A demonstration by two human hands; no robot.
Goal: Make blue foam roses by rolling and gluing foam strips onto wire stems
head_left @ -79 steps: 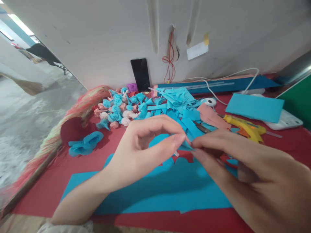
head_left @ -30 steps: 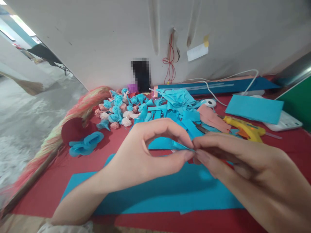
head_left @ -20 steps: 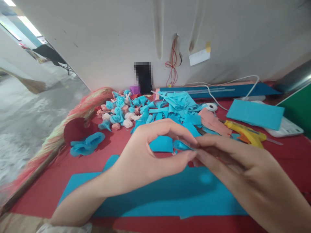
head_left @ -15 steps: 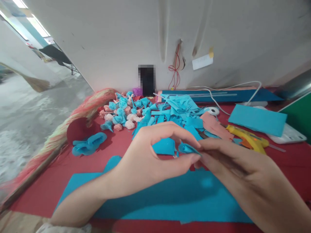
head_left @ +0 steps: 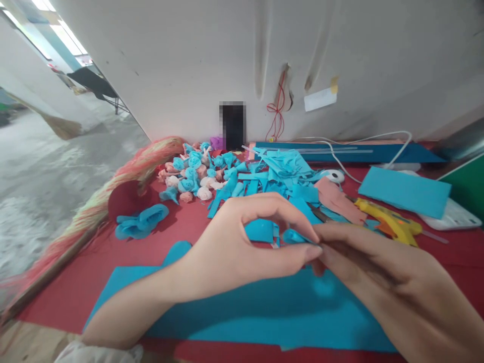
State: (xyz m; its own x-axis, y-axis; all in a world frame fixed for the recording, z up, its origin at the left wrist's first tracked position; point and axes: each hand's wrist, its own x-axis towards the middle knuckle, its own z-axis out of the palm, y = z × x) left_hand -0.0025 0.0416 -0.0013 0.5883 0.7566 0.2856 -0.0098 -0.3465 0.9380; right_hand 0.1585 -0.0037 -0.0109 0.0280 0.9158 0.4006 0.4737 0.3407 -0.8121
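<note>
Between my two hands is a small rolled piece of blue crepe paper (head_left: pixel 294 236), its coiled end facing left. My left hand (head_left: pixel 245 242) pinches it between thumb and fingertips, with a round gap inside the grip. Touching those fingertips, my right hand (head_left: pixel 378 267) pinches the same piece at its right end, and its fingers partly hide it. Under both hands lies a large flat blue sheet (head_left: pixel 242 317). Cut blue paper pieces (head_left: pixel 260 229) lie just behind my left hand.
Small blue and pink paper flowers (head_left: pixel 191 174) are heaped at the back left. A blue flower (head_left: pixel 141 222) rests nearer, beside a raffia-wrapped stick (head_left: pixel 86 217). On the right are a yellow glue gun (head_left: pixel 393 219), a folded blue paper (head_left: pixel 404 190) and a white cable (head_left: pixel 335 159).
Both hands, still pinching the paper together, have shifted slightly right in view. The rolled end shows a little less. The whole scene has also slid slightly right.
</note>
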